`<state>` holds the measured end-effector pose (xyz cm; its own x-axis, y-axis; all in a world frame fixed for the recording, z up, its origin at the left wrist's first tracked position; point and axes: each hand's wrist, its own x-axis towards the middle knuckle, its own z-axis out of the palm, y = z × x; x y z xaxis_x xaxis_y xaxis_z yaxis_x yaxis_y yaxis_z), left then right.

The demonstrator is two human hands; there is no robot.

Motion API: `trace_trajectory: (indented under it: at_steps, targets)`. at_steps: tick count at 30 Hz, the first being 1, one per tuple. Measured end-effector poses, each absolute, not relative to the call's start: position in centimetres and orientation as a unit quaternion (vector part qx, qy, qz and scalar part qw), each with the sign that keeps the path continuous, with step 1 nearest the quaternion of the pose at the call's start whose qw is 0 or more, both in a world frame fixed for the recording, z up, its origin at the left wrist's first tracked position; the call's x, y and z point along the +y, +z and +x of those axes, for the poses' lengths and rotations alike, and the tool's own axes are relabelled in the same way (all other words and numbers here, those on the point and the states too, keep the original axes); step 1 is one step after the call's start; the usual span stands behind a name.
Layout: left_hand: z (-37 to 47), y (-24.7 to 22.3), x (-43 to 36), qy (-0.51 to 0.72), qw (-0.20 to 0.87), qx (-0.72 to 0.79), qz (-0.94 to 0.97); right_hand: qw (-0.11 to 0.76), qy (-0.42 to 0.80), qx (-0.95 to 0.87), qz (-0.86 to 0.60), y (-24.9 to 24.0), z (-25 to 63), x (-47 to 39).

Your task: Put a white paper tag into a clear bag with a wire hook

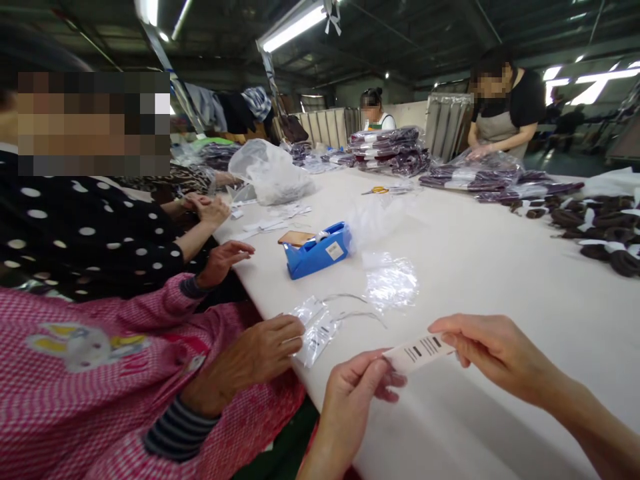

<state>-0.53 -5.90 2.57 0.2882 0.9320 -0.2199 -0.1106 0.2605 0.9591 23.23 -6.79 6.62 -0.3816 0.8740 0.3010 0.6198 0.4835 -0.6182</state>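
Surface: long white worktable (500, 280) is carrying a blue plastic tape dispenser (316, 252) near its left edge.
Left hand (350, 400): pinching the white barcoded paper label (419, 351).
Right hand (493, 350): gripping the label's other end.

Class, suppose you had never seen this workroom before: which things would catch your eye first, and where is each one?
Nearest the camera, the left hand and right hand pinch a white barcode label between them over the white table. Mid-table sits a bright blue tape dispenser, with small clear bags lying just in front. At the left edge, a co-worker's hand in a pink checked sleeve rests on another clear bag.
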Motion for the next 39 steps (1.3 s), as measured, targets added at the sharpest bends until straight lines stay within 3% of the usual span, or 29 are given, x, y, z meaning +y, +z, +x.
trace_trajectory:
  at_steps: [13, 27, 39]
  targets:
    - [-0.7, 2.7, -5.8, 0.356, 0.607, 0.449, 0.551, 0.295, 0.197, -0.820, -0.449, 6.9, 22.9, -6.8]
    - [0.7, 2.7, -5.7, 0.350, 0.660, 0.473, 0.467, 0.243, 0.224, -0.776, -0.536, 6.2, 21.3, -6.8]
    - [1.1, 2.0, -6.0, 0.373, 0.690, 0.460, 0.415, 0.285, 0.272, -0.720, -0.572, 4.1, 19.3, -7.3]
